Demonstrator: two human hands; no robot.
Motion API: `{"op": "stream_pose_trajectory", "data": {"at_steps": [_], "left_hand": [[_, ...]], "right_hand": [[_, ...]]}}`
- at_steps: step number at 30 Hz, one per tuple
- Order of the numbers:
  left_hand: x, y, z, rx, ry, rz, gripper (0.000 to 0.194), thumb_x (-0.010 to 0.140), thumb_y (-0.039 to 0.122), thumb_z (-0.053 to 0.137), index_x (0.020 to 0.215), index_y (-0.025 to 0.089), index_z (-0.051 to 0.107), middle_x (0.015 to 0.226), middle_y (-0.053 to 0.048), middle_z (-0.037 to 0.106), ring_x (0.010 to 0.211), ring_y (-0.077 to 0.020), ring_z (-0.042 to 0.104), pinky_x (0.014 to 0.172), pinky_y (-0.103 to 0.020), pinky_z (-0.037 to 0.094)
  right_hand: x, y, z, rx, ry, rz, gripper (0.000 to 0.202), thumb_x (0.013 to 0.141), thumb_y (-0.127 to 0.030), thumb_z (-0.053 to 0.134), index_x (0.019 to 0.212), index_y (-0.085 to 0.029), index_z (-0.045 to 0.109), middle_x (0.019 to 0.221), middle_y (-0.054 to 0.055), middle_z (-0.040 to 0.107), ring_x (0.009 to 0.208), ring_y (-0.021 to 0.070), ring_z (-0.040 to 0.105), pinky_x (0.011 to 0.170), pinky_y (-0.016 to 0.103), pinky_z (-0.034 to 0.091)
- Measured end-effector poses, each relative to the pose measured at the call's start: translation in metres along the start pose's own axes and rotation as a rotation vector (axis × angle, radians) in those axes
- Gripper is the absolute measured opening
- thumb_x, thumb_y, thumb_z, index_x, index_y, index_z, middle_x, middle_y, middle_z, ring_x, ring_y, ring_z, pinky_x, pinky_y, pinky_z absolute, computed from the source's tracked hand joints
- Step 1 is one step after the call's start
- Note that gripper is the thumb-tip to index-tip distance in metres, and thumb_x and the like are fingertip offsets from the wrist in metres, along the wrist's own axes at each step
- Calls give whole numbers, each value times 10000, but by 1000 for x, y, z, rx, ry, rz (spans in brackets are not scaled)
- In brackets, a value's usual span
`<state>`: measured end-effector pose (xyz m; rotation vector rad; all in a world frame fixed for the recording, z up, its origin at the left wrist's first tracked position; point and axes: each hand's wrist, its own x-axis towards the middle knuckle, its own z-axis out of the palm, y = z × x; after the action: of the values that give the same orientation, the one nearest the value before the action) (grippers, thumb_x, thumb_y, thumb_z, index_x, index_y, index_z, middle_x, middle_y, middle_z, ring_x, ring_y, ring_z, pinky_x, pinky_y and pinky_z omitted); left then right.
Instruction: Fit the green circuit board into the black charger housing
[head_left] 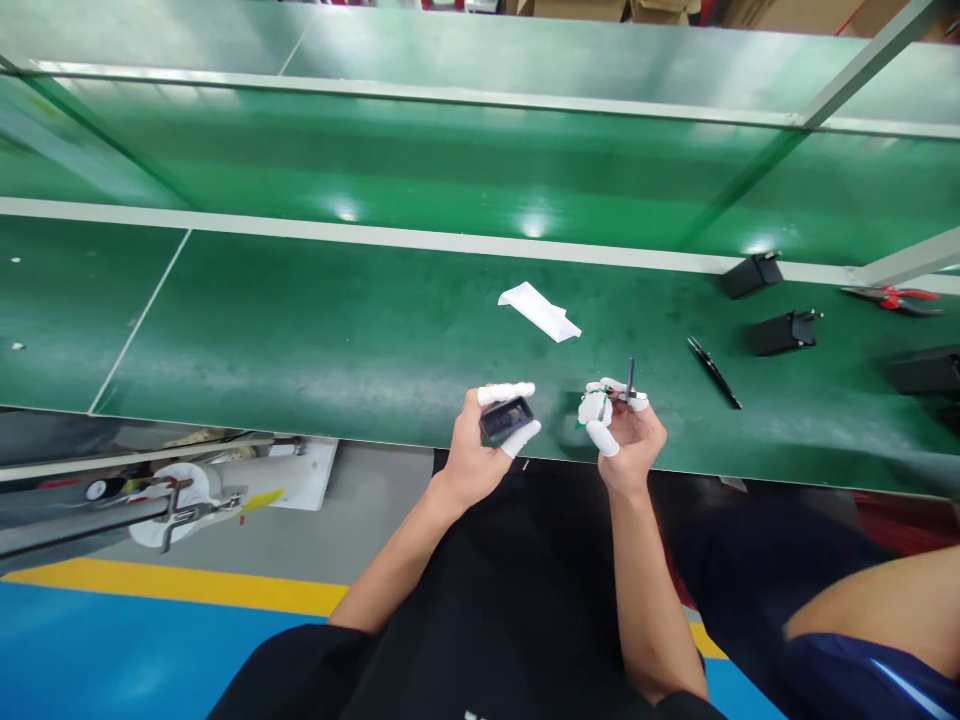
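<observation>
My left hand [480, 445] holds a small black open box-shaped housing [507, 418] between thumb and forefinger, both capped with white finger cots. Close beside it, my right hand [628, 432] pinches a small part with red and green wires [600, 402], and a thin dark rod [631, 378] sticks up from its fingers. Both hands hover over the near edge of the green conveyor belt [360, 340].
A folded white paper [540, 310] lies on the belt beyond the hands. Black tweezers [714, 372], black adapter housings [752, 274] [784, 332] [926, 370] and red-handled pliers [894, 298] lie at right. Another person's arm [877, 610] is at lower right.
</observation>
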<state>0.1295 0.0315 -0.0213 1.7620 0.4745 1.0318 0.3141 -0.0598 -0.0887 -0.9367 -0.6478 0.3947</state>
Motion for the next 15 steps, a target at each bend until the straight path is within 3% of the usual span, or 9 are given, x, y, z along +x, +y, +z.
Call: {"op": "stream_pose_trajectory", "data": {"at_steps": [2, 4, 9, 15], "left_hand": [[-4, -1, 1, 0, -25, -17, 587, 1018, 148, 744, 1544, 316, 544, 1536, -99, 606, 1408, -241, 658, 1192, -497, 598], [-7, 0, 0, -7, -39, 3, 660, 1015, 126, 734, 1607, 353, 552, 1505, -93, 603, 1392, -230, 659, 1216, -479, 586], [-9, 8, -4, -13, -65, 1, 651, 969, 107, 775, 1550, 369, 645, 1264, -63, 585, 1191, -162, 666, 1149, -418, 624], [-12, 15, -13, 41, -157, -125, 502, 1020, 197, 714, 1482, 285, 538, 1390, -95, 528, 1321, -213, 652, 1221, -455, 580]], "right_hand": [[-2, -5, 3, 29, 15, 21, 545, 798, -204, 934, 1317, -334, 831, 1221, 105, 751, 1003, 279, 750, 910, 514, 663], [-5, -12, 7, 78, 14, 37, 524, 819, -226, 929, 1321, -339, 832, 1235, 105, 761, 1028, 273, 764, 891, 479, 678], [-11, -25, 21, 220, -18, 117, 539, 774, -398, 991, 1288, -317, 850, 1196, 127, 781, 1019, 313, 787, 854, 491, 693], [-19, -29, 29, 294, -44, 163, 573, 747, -464, 1019, 1276, -315, 856, 1181, 139, 772, 989, 316, 788, 834, 494, 698]]}}
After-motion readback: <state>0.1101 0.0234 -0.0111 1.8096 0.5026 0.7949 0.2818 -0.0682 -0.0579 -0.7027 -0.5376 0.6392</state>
